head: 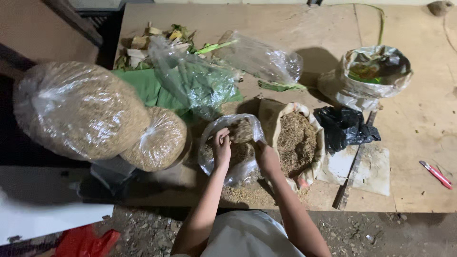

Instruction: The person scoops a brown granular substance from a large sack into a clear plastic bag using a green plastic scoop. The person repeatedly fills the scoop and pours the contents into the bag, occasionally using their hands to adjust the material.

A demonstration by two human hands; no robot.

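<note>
A clear plastic bag [236, 169] part-filled with brown grainy husk stands open on the wooden board [304, 28] in front of me. My left hand [221, 146] rests on the bag's left rim, fingers curled over the plastic edge. My right hand [265, 156] grips the bag's right rim, between it and an open brown sack [298, 141] full of the same brown husk. The insides of both palms are hidden.
Two big tied clear bags of husk [81, 109] [161, 139] lie at the left. Green leaves in plastic [200, 83], a black bag [345, 127], a bag of scraps [369, 71] and a red-handled cutter [436, 174] sit around. Gravel floor lies below the board's edge.
</note>
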